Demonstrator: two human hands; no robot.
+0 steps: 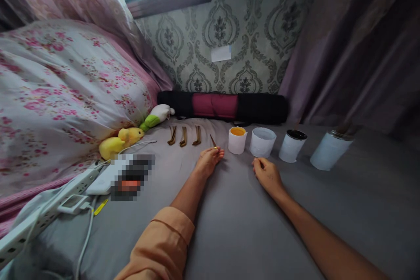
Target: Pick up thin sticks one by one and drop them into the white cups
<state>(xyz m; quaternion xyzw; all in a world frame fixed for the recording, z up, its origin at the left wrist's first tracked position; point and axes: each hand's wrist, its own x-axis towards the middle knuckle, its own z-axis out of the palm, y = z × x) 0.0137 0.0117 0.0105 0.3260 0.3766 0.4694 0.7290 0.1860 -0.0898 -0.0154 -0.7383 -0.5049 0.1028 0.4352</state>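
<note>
My left hand (pixel 210 159) is closed around a thin, pointed brown stick-like piece (pixel 213 141), with a small gold spot by the fingertips. Its tip points up and away from me. Left of that hand lie three folded brown strips (pixel 183 137) in a row on the grey sheet. My right hand (pixel 267 174) rests with fingers curled in, and nothing shows in it. Just beyond it stands a white-wrapped cup (pixel 263 148) with a pale inside. A similar white cup (pixel 236 145) with orange inside is between the hands, farther back.
Rightward are a dark-mouthed white cup (pixel 290 151) and a larger white container (pixel 328 152) with blurred sticks. A black and maroon roll (pixel 215 106) lies along the wall. At left are plush toys (pixel 123 141), a white power strip (pixel 78 190), cables and a partly pixelated device (pixel 106 175).
</note>
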